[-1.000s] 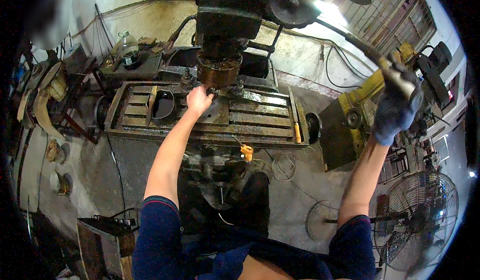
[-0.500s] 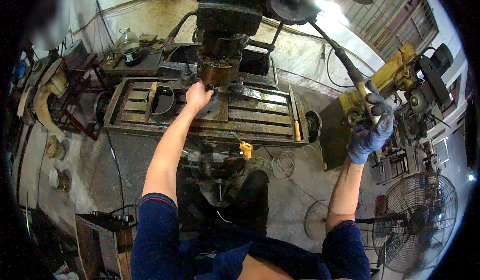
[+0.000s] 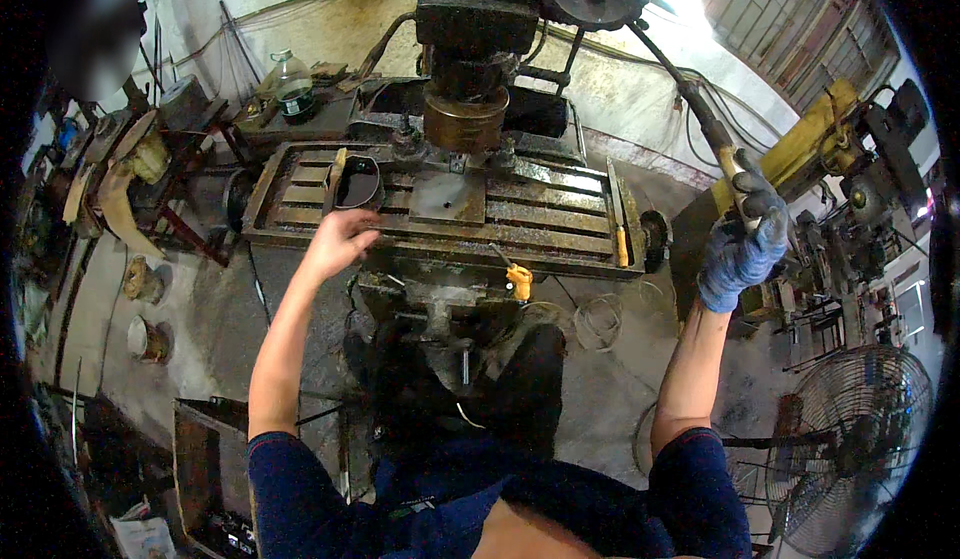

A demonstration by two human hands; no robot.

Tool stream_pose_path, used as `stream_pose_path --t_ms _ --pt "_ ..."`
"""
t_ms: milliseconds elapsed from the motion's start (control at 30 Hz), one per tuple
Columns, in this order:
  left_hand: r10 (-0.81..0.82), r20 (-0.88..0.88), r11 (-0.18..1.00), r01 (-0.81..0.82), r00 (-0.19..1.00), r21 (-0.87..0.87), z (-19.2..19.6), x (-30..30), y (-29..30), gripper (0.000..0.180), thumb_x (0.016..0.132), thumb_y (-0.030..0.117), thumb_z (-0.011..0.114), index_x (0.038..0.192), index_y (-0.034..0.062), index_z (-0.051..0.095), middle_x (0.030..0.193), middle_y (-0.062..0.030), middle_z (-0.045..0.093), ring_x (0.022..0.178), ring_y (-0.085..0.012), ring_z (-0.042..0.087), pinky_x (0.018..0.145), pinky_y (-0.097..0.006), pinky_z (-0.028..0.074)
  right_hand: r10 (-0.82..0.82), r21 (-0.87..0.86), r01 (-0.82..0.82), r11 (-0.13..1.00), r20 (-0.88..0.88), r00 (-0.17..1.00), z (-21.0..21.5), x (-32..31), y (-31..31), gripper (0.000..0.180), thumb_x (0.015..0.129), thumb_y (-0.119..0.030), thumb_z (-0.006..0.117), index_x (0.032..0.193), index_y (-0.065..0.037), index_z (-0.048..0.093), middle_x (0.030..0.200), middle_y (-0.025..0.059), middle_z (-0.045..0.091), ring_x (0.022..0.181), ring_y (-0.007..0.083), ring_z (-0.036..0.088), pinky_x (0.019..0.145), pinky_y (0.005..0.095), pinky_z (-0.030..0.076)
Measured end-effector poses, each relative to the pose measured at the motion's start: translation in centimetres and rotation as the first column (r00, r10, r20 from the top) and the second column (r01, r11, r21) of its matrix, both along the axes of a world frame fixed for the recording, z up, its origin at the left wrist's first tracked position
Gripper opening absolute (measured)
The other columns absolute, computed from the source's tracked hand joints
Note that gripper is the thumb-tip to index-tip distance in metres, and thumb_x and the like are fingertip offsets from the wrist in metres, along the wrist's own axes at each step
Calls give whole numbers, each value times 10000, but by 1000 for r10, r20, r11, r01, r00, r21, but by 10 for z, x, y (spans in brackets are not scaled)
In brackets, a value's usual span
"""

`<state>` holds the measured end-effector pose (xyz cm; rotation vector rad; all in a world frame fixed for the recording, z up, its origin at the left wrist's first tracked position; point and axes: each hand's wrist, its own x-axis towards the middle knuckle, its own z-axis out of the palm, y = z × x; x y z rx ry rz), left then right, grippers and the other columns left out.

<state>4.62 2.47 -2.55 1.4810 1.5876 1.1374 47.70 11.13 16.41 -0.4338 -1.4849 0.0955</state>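
My bare left hand (image 3: 343, 242) hovers at the front edge of the slotted machine table (image 3: 545, 231), just in front of a dark cup (image 3: 370, 199) of dark liquid. Its fingers are loosely bent and apart, with nothing visible in them. A brush (image 3: 338, 171) with a pale handle leans at the cup's left side. To the right, my right hand (image 3: 745, 244), in a blue-grey glove, is wrapped around the grip of a long lever (image 3: 708, 124). A flat metal plate (image 3: 447, 199) with a small dark hole lies on the table below the machine's spindle head (image 3: 466, 114).
A yellow air gun (image 3: 519, 281) hangs at the table's front edge. A yellow-handled tool (image 3: 622, 247) lies at the table's right end. Behind on the left stands a clear bottle (image 3: 293, 87). A large fan (image 3: 850, 449) stands at the lower right, near a coiled hose (image 3: 598, 321).
My left hand has moved from under the spindle head leftward and nearer to me, by the cup, uncovering the plate. My right hand keeps its hold on the lever. The view has shifted slightly.
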Motion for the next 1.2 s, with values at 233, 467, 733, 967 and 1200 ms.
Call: stream_pose_path --t_ms 233,467,733,967,1200 --pt "337 -7 941 -337 941 -36 14 -54 -133 251 802 42 577 1026 -69 563 838 -97 626 655 -128 590 528 -254 480 42 -23 -42 999 -11 999 -7 -5 -3 350 915 -277 366 722 -1 461 873 181 587 1007 374 536 937 510 340" --pt "741 -24 668 -740 671 -77 4 -115 -323 235 810 30 557 1022 -71 565 686 -75 578 572 -113 545 509 -251 432 -631 240 584 776 325 704 -18 -10 -7 230 859 -157 450 842 21 594 934 160 620 811 260 594 799 388 458" --pt "938 -261 203 -971 229 -123 -37 -119 -533 272 792 81 567 1030 -51 578 727 -108 616 498 -140 555 443 -257 436 -609 593 401 698 199 767 -42 31 25 146 759 -97 655 834 26 632 791 96 642 660 229 598 615 308 495" --pt "924 -382 -148 -943 -24 -297 -93 -84 -642 216 751 61 594 936 -48 622 703 -126 633 508 -199 613 408 -289 462 -722 602 518 608 148 676 -55 19 29 78 777 -12 606 826 46 622 818 117 648 702 241 619 671 318 514" --pt "553 -830 -323 -936 -71 -136 -96 -72 -618 308 722 189 617 961 -5 598 938 -191 627 821 -295 630 740 -406 490 -145 214 109 971 158 977 -56 28 38 156 807 52 467 888 80 597 891 168 643 812 263 624 720 337 518"
